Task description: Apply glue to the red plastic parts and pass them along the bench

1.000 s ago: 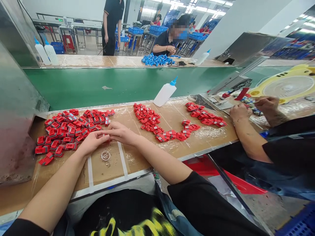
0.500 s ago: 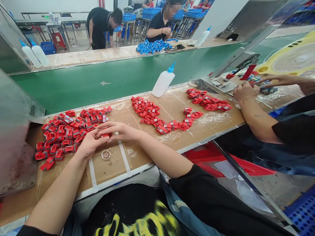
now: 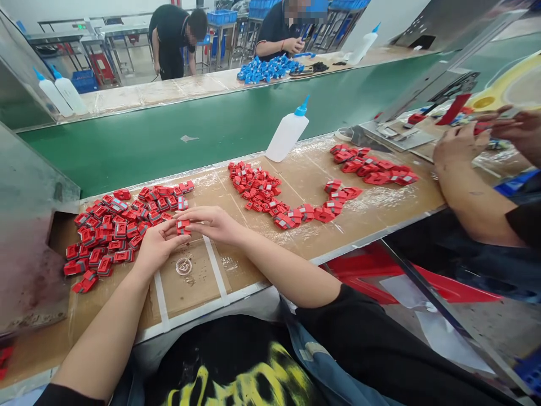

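Note:
Between my two hands is a small red plastic part [image 3: 183,226] with a grey band, like a toy car body. My left hand [image 3: 159,243] pinches it from the left with fingers and thumb. From the right, my right hand [image 3: 213,224] has its fingers around the same part. A large pile of similar red parts [image 3: 112,231] lies just left of and behind my hands. Below them on the cardboard is a small round clear dish [image 3: 183,266]. To the right a curved row of red parts [image 3: 257,189] runs along the table.
A white bottle with a blue tip [image 3: 287,135] stands behind the red parts, before a green belt [image 3: 169,138]. On the right a co-worker's hands [image 3: 462,141] handle a red part. Blue parts [image 3: 270,69] are heaped on the far bench, where two people are.
The red part between my hands shows more clearly, and my right hand has shifted slightly. The co-worker's hands on the right have lifted a red part. The view has turned slightly.

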`<state>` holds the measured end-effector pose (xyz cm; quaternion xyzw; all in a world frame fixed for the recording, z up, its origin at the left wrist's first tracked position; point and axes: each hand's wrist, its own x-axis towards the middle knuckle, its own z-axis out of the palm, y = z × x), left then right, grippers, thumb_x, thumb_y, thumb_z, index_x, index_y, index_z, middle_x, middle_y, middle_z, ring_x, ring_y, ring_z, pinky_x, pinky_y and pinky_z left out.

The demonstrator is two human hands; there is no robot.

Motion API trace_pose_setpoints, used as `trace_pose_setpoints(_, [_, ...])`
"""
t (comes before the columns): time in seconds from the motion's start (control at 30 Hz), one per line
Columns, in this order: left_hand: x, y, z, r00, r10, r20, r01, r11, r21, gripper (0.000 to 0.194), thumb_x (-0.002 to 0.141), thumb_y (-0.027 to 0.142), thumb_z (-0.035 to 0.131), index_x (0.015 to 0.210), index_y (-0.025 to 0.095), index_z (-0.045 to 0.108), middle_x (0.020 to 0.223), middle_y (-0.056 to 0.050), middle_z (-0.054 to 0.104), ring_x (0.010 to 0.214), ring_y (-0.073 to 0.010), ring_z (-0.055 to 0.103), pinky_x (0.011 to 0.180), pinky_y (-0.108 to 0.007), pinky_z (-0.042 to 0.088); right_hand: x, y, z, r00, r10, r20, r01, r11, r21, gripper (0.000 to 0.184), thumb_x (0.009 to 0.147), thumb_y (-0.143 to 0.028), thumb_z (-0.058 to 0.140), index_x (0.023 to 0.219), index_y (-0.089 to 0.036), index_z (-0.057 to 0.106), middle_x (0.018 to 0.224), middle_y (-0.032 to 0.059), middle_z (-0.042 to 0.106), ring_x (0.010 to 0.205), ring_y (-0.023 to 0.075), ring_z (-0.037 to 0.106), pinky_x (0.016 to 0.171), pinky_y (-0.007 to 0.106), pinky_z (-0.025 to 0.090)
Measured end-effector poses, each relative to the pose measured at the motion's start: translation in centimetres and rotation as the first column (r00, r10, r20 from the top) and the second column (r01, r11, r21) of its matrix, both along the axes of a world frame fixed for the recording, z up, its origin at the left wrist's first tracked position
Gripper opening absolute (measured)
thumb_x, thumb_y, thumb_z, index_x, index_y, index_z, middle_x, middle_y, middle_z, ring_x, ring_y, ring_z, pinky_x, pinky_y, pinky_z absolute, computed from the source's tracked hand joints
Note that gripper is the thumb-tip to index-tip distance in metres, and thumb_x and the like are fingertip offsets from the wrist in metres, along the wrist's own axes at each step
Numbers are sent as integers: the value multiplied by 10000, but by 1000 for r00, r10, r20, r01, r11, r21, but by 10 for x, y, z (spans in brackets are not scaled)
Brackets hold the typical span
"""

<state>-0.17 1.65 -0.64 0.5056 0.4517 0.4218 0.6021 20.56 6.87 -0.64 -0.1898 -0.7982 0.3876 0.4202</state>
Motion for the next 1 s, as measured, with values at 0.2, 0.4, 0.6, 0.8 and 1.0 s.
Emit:
trace_pose_setpoints(0.2, [1,-3,3,997,-41,-71,39,999,-31,659,701,367,915,1290,160,707,1251,-126,750,1151,-337,718,1028,-452,577,6,6,-4,987,152,44,-152,988,-17,269,970,-242,657,1225,-238,742,1376,94,680,1281,201,648,1118,416,518])
trace_pose_setpoints(0.4, [-4,2,-3,999,-36,-37,34,996,-77,590,776,436,852,1267,139,711,1179,-143,773,1079,-318,742,966,-412,584,6,6,-4,979,125,161,-137,988,68,313,960,-266,674,1268,-293,720,1443,65,604,1303,202,602,1135,396,483])
trace_pose_setpoints(0.6, [8,-2,2,994,-10,-105,20,996,89,519,776,410,850,1195,155,679,1198,-131,748,1054,-264,727,882,-348,592,3,2,-3,965,197,172,-188,980,-65,900,856,-355,797,1610,-248,318,1583,133,467,1445,254,480,1200,408,408])
trace_pose_setpoints(0.8, [14,-11,0,984,69,-163,-18,954,299,450,831,412,796,1187,164,680,1193,-122,731,1056,-252,705,837,-319,579,1,-6,4,960,208,185,-203,978,-43,787,931,-348,714,1594,-187,322,1520,158,520,1374,235,539,1145,359,453])
trace_pose_setpoints(1.0, [18,-11,0,975,190,-118,-137,924,357,454,754,349,865,1145,166,722,1120,-97,762,1003,-252,730,879,-355,592,5,-3,16,955,138,263,-223,918,328,592,979,-340,644,1510,-182,439,1616,175,385,1460,233,449,1165,361,440])
